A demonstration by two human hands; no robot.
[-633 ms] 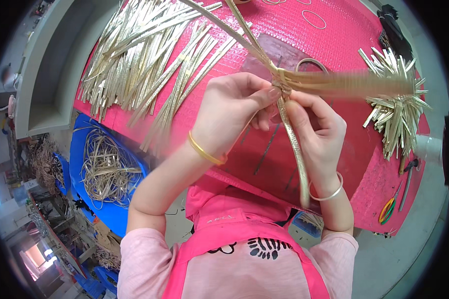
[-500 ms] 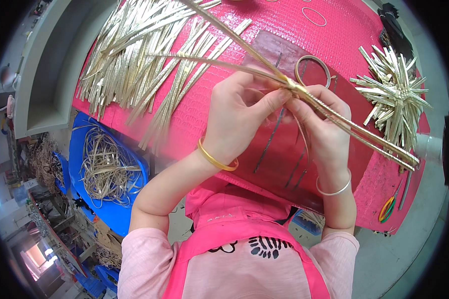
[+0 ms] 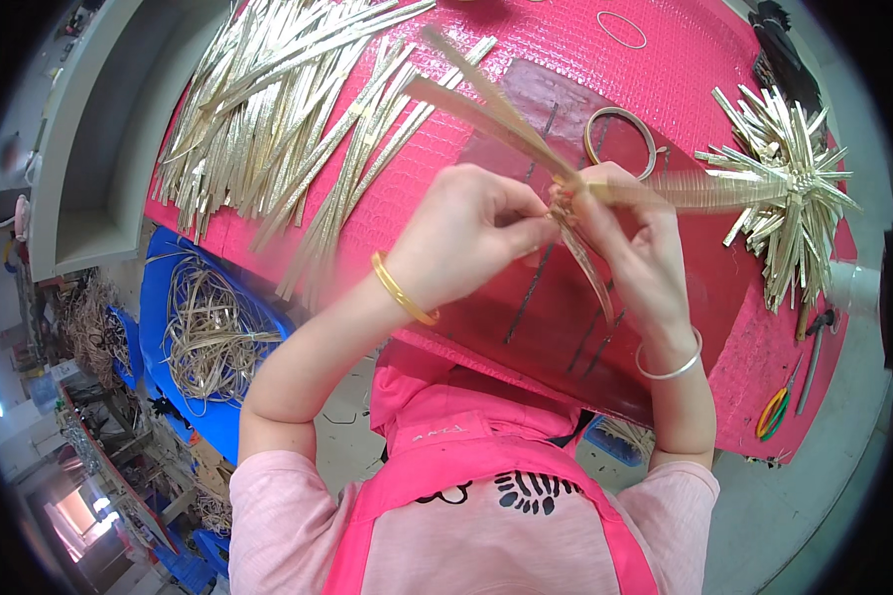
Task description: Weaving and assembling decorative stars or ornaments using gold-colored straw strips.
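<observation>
Thin gold strips (image 3: 501, 117) cross at a folded middle above the table, their long ends fanning up to the left and out to the right, smeared by motion. My right hand (image 3: 645, 233) pinches that crossing between thumb and fingers. Just left of it, my left hand (image 3: 471, 233) is closed, thumb against forefinger, on a strip at the crossing; the fingertips partly hide it. A short strip end (image 3: 589, 266) hangs below between the hands. Underneath lies a dark red mat (image 3: 675, 307) with dark lines.
Loose gold strips (image 3: 268, 119) are heaped at the far left of the pink table (image 3: 387, 223). A star-like pile of woven gold strips (image 3: 796, 188) sits at right. Around are a tape-like ring (image 3: 653, 159), scissors (image 3: 772, 412), and a blue tub (image 3: 208, 426) of tangled strips.
The left hand has drawn slightly left and down from the crossing. The held strips have swung: the right-hand ends rose from slanting down to nearly level, and the upper ends shifted.
</observation>
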